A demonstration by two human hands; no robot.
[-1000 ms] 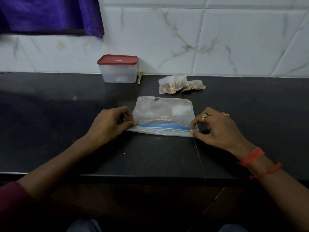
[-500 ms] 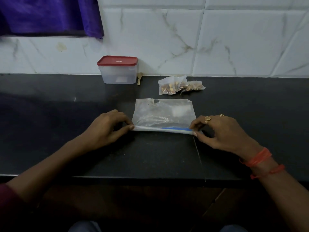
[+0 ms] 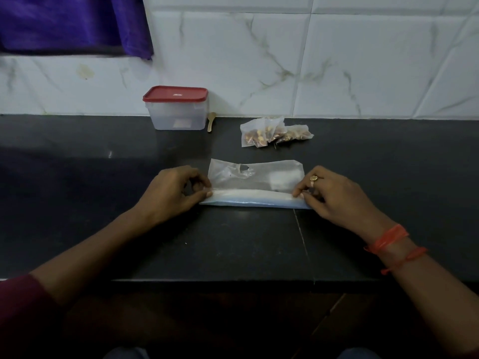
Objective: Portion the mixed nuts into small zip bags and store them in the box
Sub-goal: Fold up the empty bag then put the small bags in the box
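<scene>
**A:** Where is the large clear plastic zip bag (image 3: 259, 176) now?

**B:** Middle of the frame, lying on the black stone counter (image 3: 77, 193); its near edge is folded over on itself into a pale band; a second ago that edge lay flat with the blue zip strip plain along it; half a second ago only a bit of blue showed toward the right; now I see almost none.

**A:** And the hands?

**B:** The left hand (image 3: 172, 194) pinches the left end of the fold between thumb and forefinger; the right hand (image 3: 337, 196), with a gold ring (image 3: 313, 178) and orange threads (image 3: 388, 239) at the wrist, pinches the right end the same way; both have crept a little toward the top of the frame along with the fold.

**A:** Anything inside it?

**B:** I cannot tell; there is a dark spot near its upper left and a whitish patch at its right.

**A:** The rest?

**B:** Unmoved; the small clear bags of mixed nuts (image 3: 269, 133) lie in a heap above the big bag, right of centre, apart from it; the clear plastic box with a red lid (image 3: 176, 110) stands shut against the wall, upper centre-left, a small wooden spoon (image 3: 211, 121) just beside its right side; white marbled tiles (image 3: 259, 60) behind; a purple cloth (image 3: 70, 22) hangs in the upper left.
</scene>
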